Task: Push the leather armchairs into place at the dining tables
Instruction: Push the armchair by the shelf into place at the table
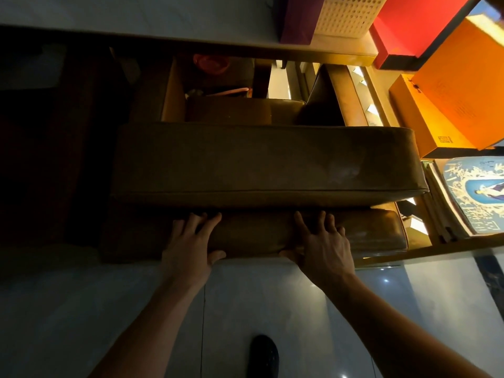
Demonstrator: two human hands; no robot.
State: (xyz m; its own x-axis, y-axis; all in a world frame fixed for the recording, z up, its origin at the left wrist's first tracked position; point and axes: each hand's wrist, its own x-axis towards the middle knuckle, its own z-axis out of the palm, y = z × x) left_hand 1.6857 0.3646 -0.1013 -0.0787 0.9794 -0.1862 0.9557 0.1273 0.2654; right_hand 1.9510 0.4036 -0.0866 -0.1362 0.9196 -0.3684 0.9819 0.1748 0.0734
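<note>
A brown leather armchair [267,162] fills the middle of the head view, seen from behind and above, its backrest top nearest me. Its seat cushion [242,110] reaches under the edge of a light dining table [136,17] at the top. My left hand [191,241] and my right hand [321,241] both lie on the lower padded roll of the chair's back, fingers spread over its top and thumbs hooked under its near edge. A second leather armchair [341,96] stands tilted at the right, partly hidden behind the first.
Orange boxes [447,105] and a red box [417,25] are stacked at the right, with a blue printed board [474,195] below them. A perforated white basket [349,15] and a purple box [300,17] stand on the table. Glossy white floor tiles [109,309] lie under me; a dark shoe [263,353] shows.
</note>
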